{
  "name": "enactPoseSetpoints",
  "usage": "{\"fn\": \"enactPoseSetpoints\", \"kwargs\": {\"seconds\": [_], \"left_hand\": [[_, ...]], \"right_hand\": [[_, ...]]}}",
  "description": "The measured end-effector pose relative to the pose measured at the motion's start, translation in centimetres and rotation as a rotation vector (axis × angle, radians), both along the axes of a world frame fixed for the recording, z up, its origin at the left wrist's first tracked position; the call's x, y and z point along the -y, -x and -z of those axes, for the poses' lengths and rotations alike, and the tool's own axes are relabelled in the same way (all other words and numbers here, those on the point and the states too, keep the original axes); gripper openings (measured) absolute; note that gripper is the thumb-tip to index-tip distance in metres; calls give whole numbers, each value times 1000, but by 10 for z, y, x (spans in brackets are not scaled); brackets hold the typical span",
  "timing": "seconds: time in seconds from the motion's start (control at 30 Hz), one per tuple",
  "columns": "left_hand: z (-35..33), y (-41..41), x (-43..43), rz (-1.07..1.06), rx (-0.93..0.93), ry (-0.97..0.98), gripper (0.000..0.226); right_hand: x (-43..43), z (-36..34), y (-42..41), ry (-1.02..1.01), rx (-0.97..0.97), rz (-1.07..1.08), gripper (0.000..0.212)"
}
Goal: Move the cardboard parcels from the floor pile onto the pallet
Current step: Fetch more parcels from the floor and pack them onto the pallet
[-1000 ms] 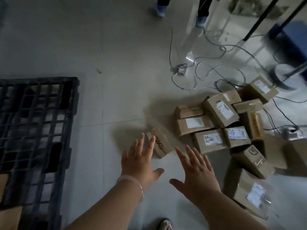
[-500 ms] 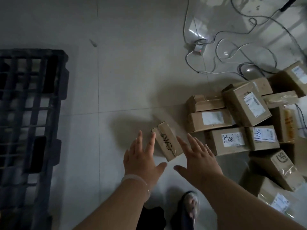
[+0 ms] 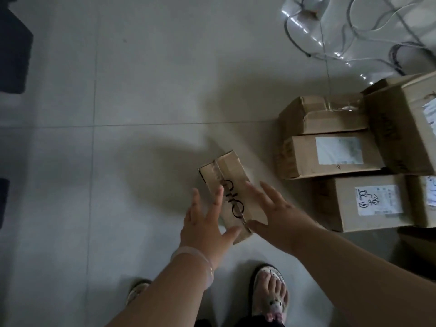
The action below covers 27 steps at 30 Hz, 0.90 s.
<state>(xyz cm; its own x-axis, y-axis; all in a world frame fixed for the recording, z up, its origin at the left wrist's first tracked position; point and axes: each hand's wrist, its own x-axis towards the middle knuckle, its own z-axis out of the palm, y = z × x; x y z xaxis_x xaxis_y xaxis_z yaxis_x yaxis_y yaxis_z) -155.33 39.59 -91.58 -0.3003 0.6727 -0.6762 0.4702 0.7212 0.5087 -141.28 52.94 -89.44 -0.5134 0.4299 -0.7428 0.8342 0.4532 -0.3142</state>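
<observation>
Pick-up step. A small brown marker-scrawled cardboard parcel (image 3: 227,169) lies on the grey tiled floor (image 3: 141,90), left of the brown parcel pile (image 3: 330,154). The left hand (image 3: 203,223) and right hand (image 3: 280,218) flank it, fingers spread, gripping nothing. The next move probably calls for clamping its sides.

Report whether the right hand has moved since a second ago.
Yes. The right hand has moved forward over the marked parcel, which stays below the grout line; earlier it hung short.

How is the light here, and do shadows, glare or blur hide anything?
Head view: dim overall, a soft shadow on the floor left of the small parcel. Head view: glare streaks on tiles by the cables, top right. Head view: print on the parcel labels is too blurred to read.
</observation>
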Motion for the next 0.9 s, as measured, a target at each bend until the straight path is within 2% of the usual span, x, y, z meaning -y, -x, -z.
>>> {"fn": "enactPoseSetpoints", "kwargs": {"seconds": [0.2, 0.37, 0.5, 0.63, 0.8, 0.9], "left_hand": [[52, -9, -13, -45, 104, -136, 101], [33, -2, -15, -88, 90, -237, 102], [-25, 20, -19, -111, -32, -340, 111], [-113, 42, -31, -186, -69, -462, 121], [-238, 67, -36, -259, -239, -439, 109], [-300, 85, -30, -266, -356, -378, 112]], "right_hand": [[5, 51, 17, 106, -147, 131, 93], [10, 25, 24, 154, -185, 291, 92], [2, -47, 50, 142, -247, 322, 84], [1, -141, 87, 86, -292, 339, 74], [8, -262, 120, 71, -374, 315, 64], [12, -321, 138, 73, -436, 273, 60]]}}
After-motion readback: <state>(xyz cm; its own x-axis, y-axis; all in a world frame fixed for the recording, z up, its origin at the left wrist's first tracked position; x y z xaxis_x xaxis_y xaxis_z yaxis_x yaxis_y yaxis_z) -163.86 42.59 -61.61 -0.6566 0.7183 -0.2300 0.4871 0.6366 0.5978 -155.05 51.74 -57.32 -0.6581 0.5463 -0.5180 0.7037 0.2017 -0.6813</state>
